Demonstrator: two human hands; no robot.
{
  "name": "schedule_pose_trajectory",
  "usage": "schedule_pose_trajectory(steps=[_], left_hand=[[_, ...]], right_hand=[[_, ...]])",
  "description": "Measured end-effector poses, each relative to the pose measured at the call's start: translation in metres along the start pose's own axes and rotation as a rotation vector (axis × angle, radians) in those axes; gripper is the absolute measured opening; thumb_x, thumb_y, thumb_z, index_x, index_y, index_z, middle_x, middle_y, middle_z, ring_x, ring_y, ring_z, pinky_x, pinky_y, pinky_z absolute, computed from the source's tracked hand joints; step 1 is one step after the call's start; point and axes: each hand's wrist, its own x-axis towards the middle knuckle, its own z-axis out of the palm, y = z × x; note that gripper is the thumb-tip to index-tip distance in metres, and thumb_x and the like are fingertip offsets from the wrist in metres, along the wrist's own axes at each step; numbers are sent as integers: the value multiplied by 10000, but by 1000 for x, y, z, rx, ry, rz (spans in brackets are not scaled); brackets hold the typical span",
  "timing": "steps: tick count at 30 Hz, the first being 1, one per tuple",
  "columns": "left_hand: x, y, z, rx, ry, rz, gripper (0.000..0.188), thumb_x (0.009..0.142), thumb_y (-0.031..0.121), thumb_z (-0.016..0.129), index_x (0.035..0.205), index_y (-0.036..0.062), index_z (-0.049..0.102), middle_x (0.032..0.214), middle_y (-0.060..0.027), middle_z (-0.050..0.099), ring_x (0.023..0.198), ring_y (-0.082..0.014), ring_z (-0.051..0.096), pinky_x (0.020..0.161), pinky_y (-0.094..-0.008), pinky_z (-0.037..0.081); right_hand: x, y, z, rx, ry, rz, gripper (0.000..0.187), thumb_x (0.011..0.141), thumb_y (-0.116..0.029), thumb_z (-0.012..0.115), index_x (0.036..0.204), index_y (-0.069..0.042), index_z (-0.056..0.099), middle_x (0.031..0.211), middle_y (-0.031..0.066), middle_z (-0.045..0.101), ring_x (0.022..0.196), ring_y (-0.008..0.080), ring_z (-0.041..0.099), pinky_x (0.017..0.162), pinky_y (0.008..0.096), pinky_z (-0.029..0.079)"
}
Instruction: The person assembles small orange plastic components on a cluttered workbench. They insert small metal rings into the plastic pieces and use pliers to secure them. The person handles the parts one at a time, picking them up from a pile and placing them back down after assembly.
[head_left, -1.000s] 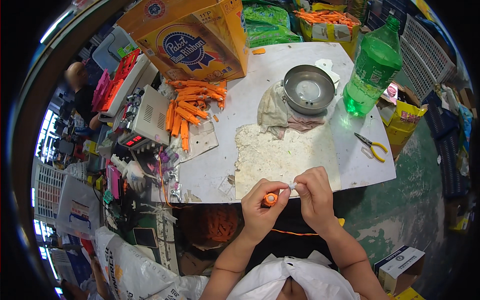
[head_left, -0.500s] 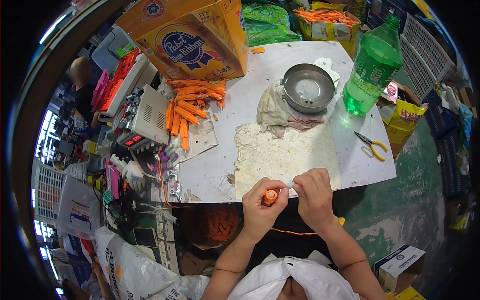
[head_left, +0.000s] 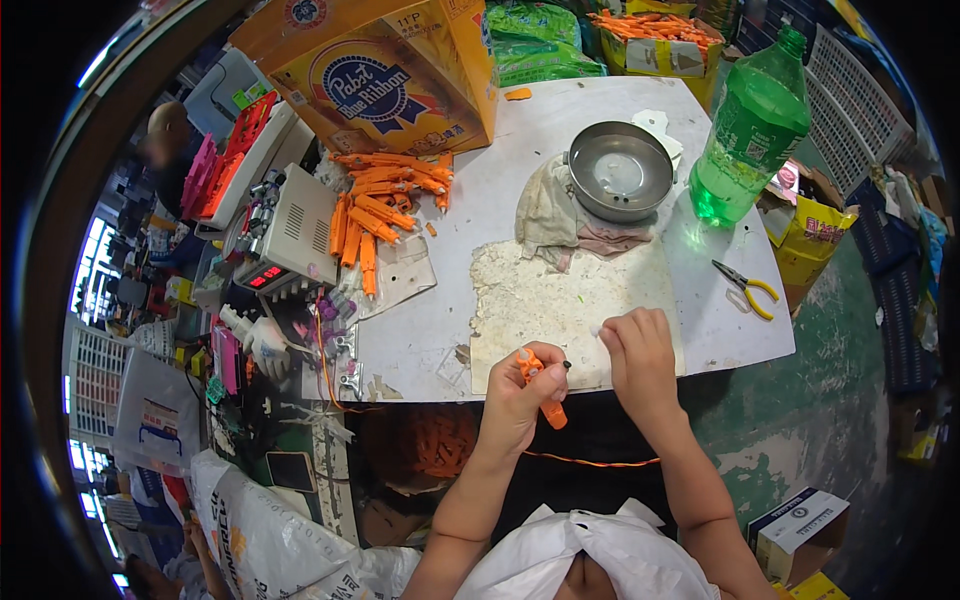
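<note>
One orange plug [head_left: 540, 388] clenched in left hand [head_left: 520, 400] grip (right hand [head_left: 640, 355] pinched, contents unclear).

head view | worn overhead | faces steeply down | near worktable [head_left: 480, 330]

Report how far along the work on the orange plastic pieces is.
Done, apparently: a pile of orange pieces lies on the table by the cardboard box. In hand: the left hand grips one orange piece; the right hand pinches something tiny. How many remain cannot be told.
</note>
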Motion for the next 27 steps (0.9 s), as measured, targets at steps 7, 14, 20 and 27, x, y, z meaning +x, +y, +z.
schedule_pose_trajectory(steps=[7,14,20,27], left_hand=[[8,-5,-7,-201,-68,-103,155,832,141,621,890,15,550,662,-11,492,595,-101,473,596,-258,417],[9,-10,-5,-184,-113,-139,158,849,153,619,920,23,564,675,-4,507,605,-95,472,592,-249,402],[8,-13,-3,-138,-101,-123,171,875,174,610,948,24,573,699,3,506,619,-87,467,595,-240,396],[7,-12,-13,-249,-52,-115,194,890,193,596,975,22,564,658,25,429,609,-91,450,600,-248,392]], right_hand=[[0,6,-5,250,-96,90,143,777,-111,670,881,-38,604,837,80,564,814,261,516,735,368,413],[9,-20,-18,457,-95,-70,157,753,-102,697,885,-37,642,873,67,608,887,256,540,785,346,428],[2,-13,-13,705,-115,224,110,809,-105,672,877,-20,653,852,49,633,835,191,558,762,289,432],[0,-14,-19,1351,-199,754,133,859,-116,626,885,13,633,821,52,613,794,121,549,787,248,420]])
